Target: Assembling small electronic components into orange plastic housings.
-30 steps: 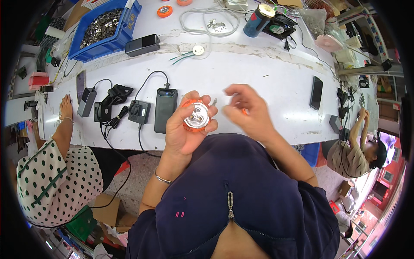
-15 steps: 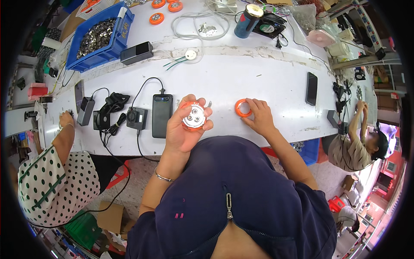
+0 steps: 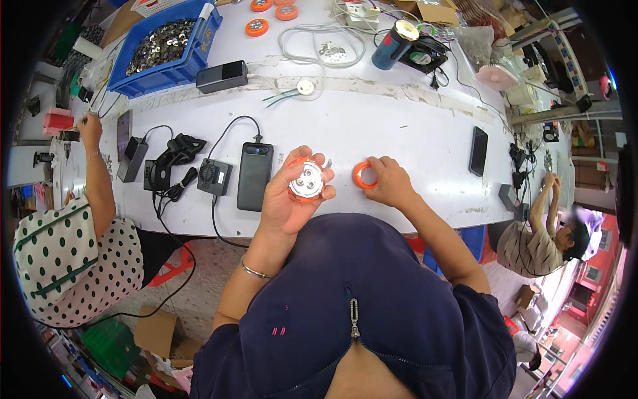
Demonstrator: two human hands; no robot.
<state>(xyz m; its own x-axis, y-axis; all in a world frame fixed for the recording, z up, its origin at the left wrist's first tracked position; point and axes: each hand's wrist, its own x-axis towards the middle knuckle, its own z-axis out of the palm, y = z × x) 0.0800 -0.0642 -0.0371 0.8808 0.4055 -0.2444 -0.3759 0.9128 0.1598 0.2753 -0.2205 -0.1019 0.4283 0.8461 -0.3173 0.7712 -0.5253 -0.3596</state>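
Currently, in the head view, a round lamp piece (image 3: 306,181) with three small round elements on its white face is held in the left hand (image 3: 282,199); its orange rim is clamped between thumb and curled fingers. By those fingertips a small pale sliver (image 3: 329,163) is seen, too small to be identified. To their right, apart from the lamp piece, an orange ring (image 3: 357,178) is gripped at its right side by the thumb and fingers of the right hand (image 3: 389,185); whether it also rests on the white table (image 3: 428,156) cannot be told. Left of the left-hand fingers, a black box (image 3: 255,179) is noted; well right of the right-hand fingers, a dark phone (image 3: 478,151). For good handling: the lamp piece is best supported by its rim, white face untouched; the ring is best pinched lightly, so that it is not bent out of round.
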